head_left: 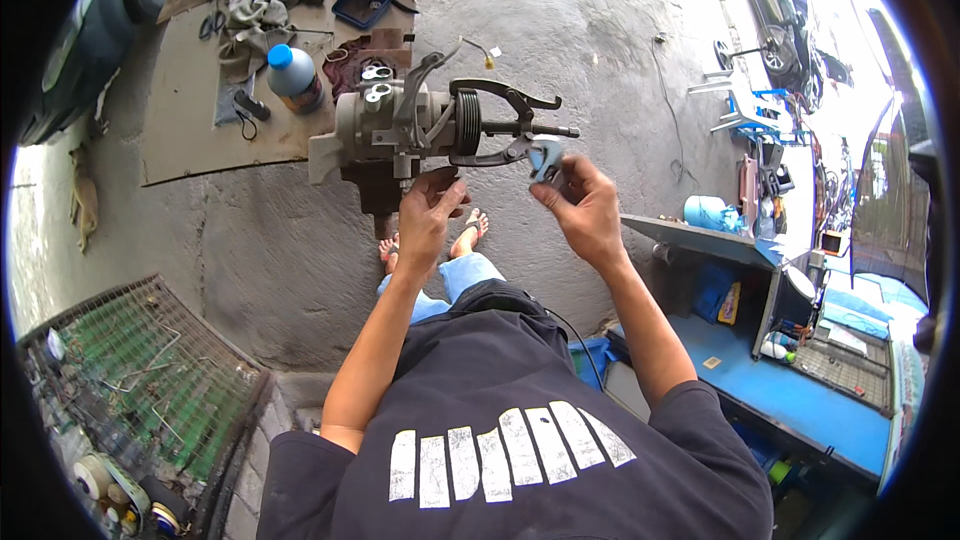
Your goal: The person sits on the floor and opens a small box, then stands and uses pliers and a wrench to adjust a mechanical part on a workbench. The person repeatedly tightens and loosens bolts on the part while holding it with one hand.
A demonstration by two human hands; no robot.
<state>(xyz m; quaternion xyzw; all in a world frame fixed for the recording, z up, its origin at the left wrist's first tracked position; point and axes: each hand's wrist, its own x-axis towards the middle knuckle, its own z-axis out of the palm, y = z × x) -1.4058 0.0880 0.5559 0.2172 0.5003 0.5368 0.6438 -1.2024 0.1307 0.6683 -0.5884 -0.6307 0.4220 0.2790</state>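
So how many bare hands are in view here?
2: the left hand, just below the machine with the grooved pulley in the picture, and the right hand, around a silvery metal tool. Some fingers are partly hidden.

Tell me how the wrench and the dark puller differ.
The wrench is held in the right hand, while the puller sits at the grooved black pulley.
The wrench looks pale grey; the puller is mostly dark.
The puller spreads curved arms around a central rod, while the wrench shows a compact head, its rest hidden by the hand.
Both look like metal.
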